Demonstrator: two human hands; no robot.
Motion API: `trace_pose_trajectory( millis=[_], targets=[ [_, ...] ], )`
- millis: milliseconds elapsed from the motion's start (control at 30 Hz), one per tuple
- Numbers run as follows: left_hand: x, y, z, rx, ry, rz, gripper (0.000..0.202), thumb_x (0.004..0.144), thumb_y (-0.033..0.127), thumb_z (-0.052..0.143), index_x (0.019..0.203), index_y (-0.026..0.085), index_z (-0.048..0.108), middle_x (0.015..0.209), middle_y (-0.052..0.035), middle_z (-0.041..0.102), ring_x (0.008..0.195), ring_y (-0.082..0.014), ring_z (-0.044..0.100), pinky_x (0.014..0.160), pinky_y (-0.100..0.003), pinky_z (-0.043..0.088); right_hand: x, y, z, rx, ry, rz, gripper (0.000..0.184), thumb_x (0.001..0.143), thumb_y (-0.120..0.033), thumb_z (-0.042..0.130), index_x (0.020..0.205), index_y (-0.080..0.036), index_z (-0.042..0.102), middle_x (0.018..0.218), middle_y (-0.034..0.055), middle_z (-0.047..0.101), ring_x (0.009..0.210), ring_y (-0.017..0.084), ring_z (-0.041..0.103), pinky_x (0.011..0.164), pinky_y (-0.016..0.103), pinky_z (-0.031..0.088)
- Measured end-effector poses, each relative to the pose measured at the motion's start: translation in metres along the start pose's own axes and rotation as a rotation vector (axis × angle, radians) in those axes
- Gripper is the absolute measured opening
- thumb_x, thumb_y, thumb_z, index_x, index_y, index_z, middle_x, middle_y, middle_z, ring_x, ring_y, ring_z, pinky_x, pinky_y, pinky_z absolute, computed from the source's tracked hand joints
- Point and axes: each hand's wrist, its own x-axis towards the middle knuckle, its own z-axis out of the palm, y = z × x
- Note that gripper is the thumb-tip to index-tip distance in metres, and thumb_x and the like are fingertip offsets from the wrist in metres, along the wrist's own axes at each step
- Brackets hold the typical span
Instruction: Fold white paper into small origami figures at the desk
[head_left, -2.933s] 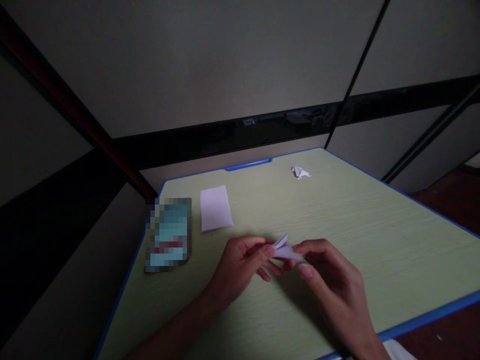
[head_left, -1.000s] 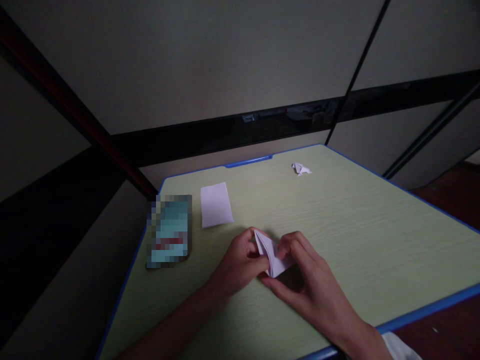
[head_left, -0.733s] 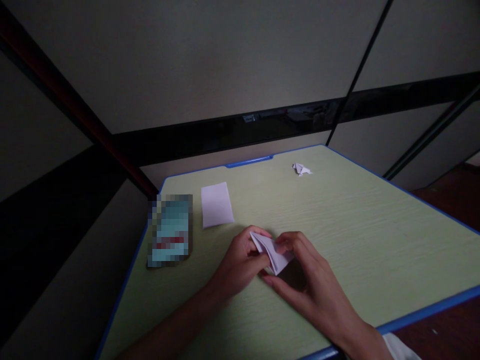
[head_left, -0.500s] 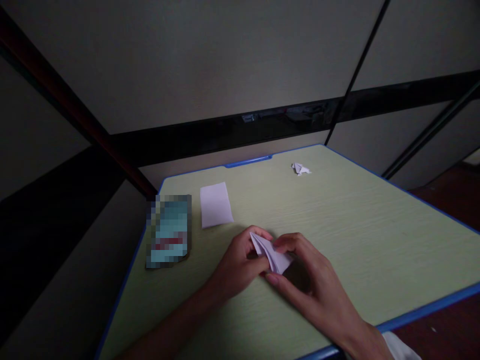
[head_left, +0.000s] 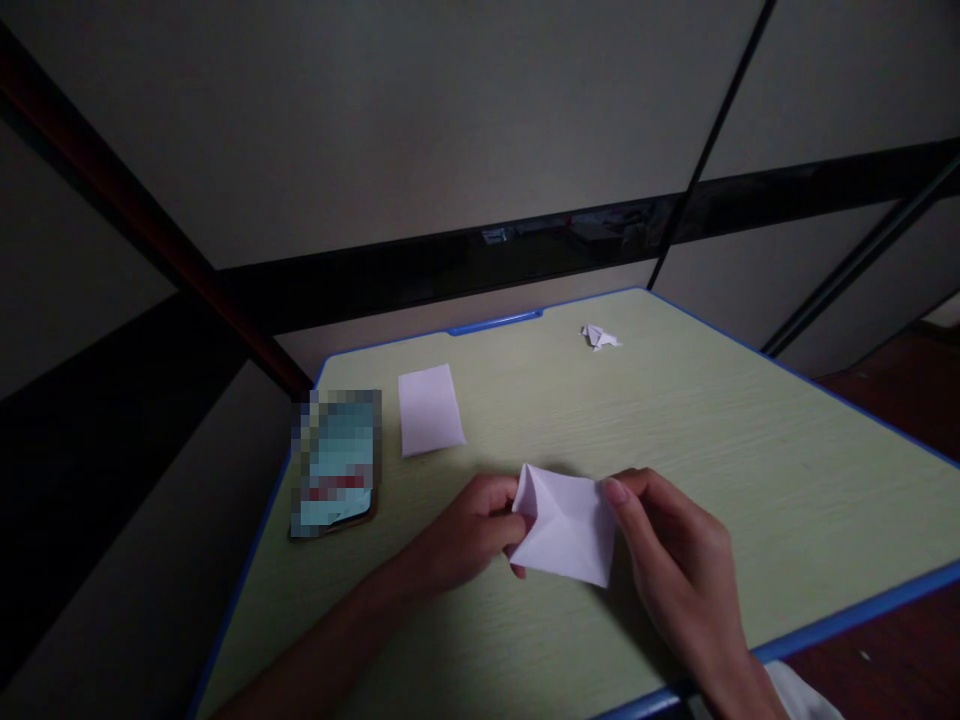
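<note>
A folded piece of white paper (head_left: 571, 528) is held up between my two hands, above the near part of the table. It looks roughly square, with creases running from its left side and a fold standing open there. My left hand (head_left: 480, 525) grips the left edge, its thumb tucked into the fold and other fingers partly hidden behind. At the upper right corner, my right hand (head_left: 679, 550) pinches the paper between thumb and fingers. Beyond my left hand lies a flat white sheet (head_left: 431, 410).
A small folded paper figure (head_left: 598, 337) sits at the far right of the pale table (head_left: 750, 450), which has a blue rim. On the left lies a phone-like device (head_left: 337, 465), its screen pixelated. Cabinet panels (head_left: 450, 130) rise behind the table.
The paper has been opened out from a narrow, layered shape into a wider, squarish one. My right hand has moved right, to the paper's corner; my left hand stays near its place.
</note>
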Motion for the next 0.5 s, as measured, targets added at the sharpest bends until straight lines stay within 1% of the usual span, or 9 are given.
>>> trace_pose_trajectory(
  millis=[100, 167, 233, 333, 367, 400, 500],
  targets=[
    [-0.003, 0.004, -0.001, -0.009, -0.050, -0.024, 0.011, 0.062, 0.014, 0.051, 0.054, 0.012, 0.059, 0.050, 0.0001, 0.051, 0.045, -0.0080, 0.046, 0.043, -0.018, 0.038, 0.000, 0.001, 0.000, 0.124, -0.015, 0.116, 0.026, 0.083, -0.033, 0.044, 0.061, -0.019, 0.049, 0.049, -0.0038, 0.045, 0.041, 0.010, 0.041, 0.035, 0.020, 0.029],
    [-0.005, 0.006, 0.000, -0.008, -0.072, -0.026, 0.012, 0.063, 0.015, 0.053, 0.054, 0.013, 0.060, 0.051, -0.0006, 0.052, 0.046, -0.0085, 0.046, 0.043, -0.019, 0.038, 0.001, 0.002, 0.000, 0.154, -0.032, 0.136, 0.025, 0.083, -0.033, 0.043, 0.063, -0.020, 0.048, 0.049, -0.0042, 0.044, 0.040, 0.010, 0.040, 0.034, 0.021, 0.029],
    [-0.005, 0.006, 0.001, 0.001, -0.064, -0.008, 0.013, 0.065, 0.017, 0.053, 0.054, 0.013, 0.061, 0.051, -0.0006, 0.052, 0.045, -0.0085, 0.046, 0.043, -0.019, 0.038, 0.003, 0.003, 0.001, 0.078, 0.019, 0.060, 0.019, 0.082, -0.029, 0.046, 0.065, -0.020, 0.049, 0.054, -0.0032, 0.046, 0.045, 0.011, 0.042, 0.039, 0.023, 0.032],
    [-0.001, -0.001, 0.005, 0.040, 0.012, 0.032, 0.016, 0.067, 0.020, 0.053, 0.055, 0.012, 0.060, 0.048, 0.0009, 0.048, 0.044, -0.0079, 0.043, 0.042, -0.018, 0.035, 0.005, 0.004, 0.001, -0.146, 0.202, -0.153, 0.010, 0.075, -0.021, 0.055, 0.067, -0.020, 0.050, 0.060, -0.0018, 0.045, 0.055, 0.014, 0.043, 0.048, 0.026, 0.035],
    [0.001, -0.004, 0.006, 0.067, 0.042, 0.047, 0.016, 0.067, 0.020, 0.053, 0.055, 0.012, 0.059, 0.048, 0.0015, 0.047, 0.043, -0.0077, 0.041, 0.041, -0.017, 0.033, 0.005, 0.005, 0.002, -0.198, 0.192, -0.190, 0.011, 0.075, -0.019, 0.055, 0.066, -0.020, 0.050, 0.059, -0.0021, 0.044, 0.053, 0.014, 0.042, 0.048, 0.026, 0.034],
    [0.002, -0.007, 0.007, 0.098, 0.087, 0.067, 0.017, 0.068, 0.020, 0.052, 0.056, 0.012, 0.060, 0.048, 0.0018, 0.046, 0.045, -0.0080, 0.040, 0.041, -0.017, 0.031, 0.005, 0.004, 0.002, -0.230, 0.154, -0.204, 0.010, 0.075, -0.018, 0.054, 0.066, -0.020, 0.050, 0.057, -0.0023, 0.044, 0.051, 0.013, 0.042, 0.047, 0.026, 0.034],
    [0.005, -0.014, 0.009, 0.224, 0.237, 0.167, 0.021, 0.072, 0.020, 0.049, 0.054, 0.012, 0.058, 0.048, 0.0024, 0.044, 0.048, -0.0092, 0.040, 0.043, -0.018, 0.029, 0.004, 0.003, 0.004, -0.239, -0.041, -0.197, 0.010, 0.079, -0.019, 0.049, 0.070, -0.019, 0.051, 0.058, -0.0005, 0.052, 0.053, 0.015, 0.047, 0.050, 0.027, 0.036]
  ],
)
